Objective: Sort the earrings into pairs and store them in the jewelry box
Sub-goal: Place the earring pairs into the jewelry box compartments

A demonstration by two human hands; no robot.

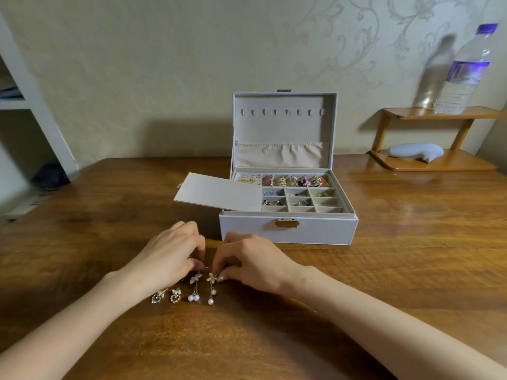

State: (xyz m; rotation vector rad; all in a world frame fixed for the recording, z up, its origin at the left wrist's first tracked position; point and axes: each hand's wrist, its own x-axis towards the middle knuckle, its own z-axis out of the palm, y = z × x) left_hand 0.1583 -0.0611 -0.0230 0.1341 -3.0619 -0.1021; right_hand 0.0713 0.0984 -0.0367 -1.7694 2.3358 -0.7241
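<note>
On the tabletop [384, 270], before the open jewelry box [288, 231], four earrings [175, 295] lie paired but unstored. The right hand [252, 259] pinches a pearl earring [212, 278]; the left hand [170, 253] curls at its twin [195, 279], grip unclear.

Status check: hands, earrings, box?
Right hand pinches a pearl earring; left hand at its twin, grip unclear. Two small earrings beside them on table. Jewelry box open, path clear.
</note>
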